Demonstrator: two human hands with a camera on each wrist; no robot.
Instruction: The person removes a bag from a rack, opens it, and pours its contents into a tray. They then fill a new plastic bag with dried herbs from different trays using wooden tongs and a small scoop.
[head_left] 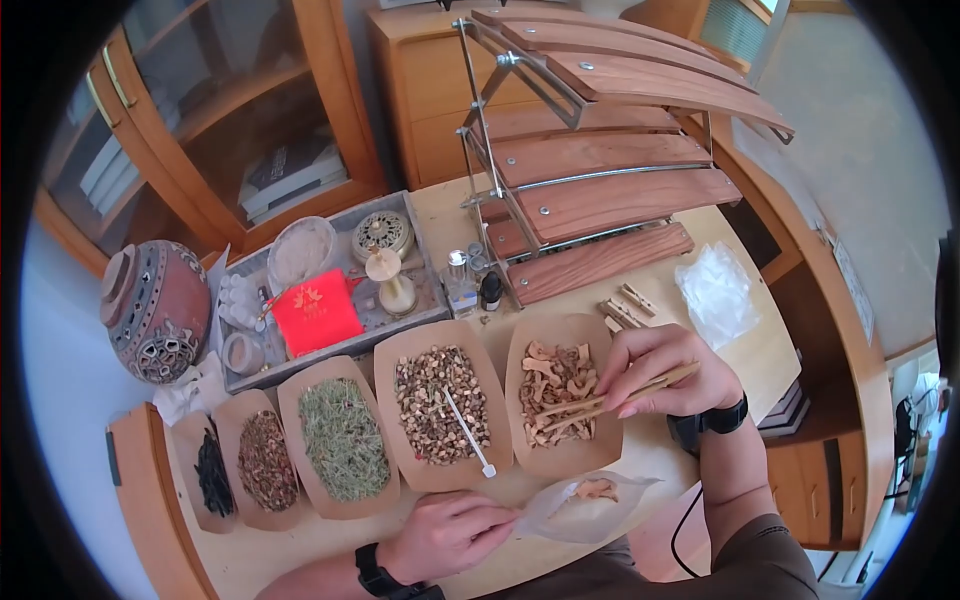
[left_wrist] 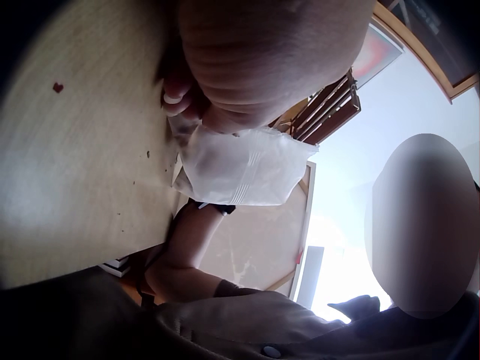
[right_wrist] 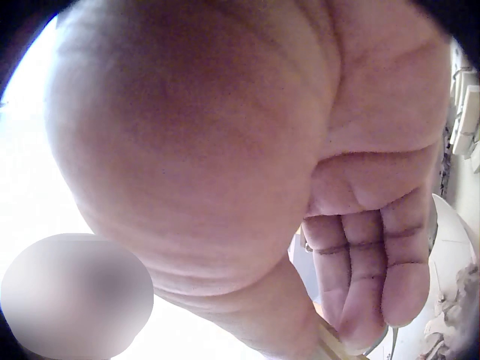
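My right hand (head_left: pixel 670 375) pinches a pair of wooden tweezers (head_left: pixel 585 404), whose tips reach over the dried tan slices (head_left: pixel 556 375) in the rightmost paper tray (head_left: pixel 610 458). In the right wrist view the tweezers (right_wrist: pixel 334 345) show only as a sliver below the palm. Low in front of that tray, my left hand (head_left: pixel 455 535) holds a small translucent white bag (head_left: pixel 555 520) by its left edge. One dried slice (head_left: pixel 597 489) shows at the bag's upper side. Close up in the left wrist view, the bag (left_wrist: pixel 247 169) hangs from the fingertips.
More paper trays stand leftward: chopped roots (head_left: pixel 425 410) with a white spoon (head_left: pixel 468 432), green herb (head_left: pixel 345 440), brown bits (head_left: pixel 268 460), dark strips (head_left: pixel 212 475). Behind are a grey tray (head_left: pixel 430 270) with a red pouch (head_left: pixel 315 312), a wooden rack (head_left: pixel 600 265), clips (head_left: pixel 622 312) and clear plastic (head_left: pixel 715 295).
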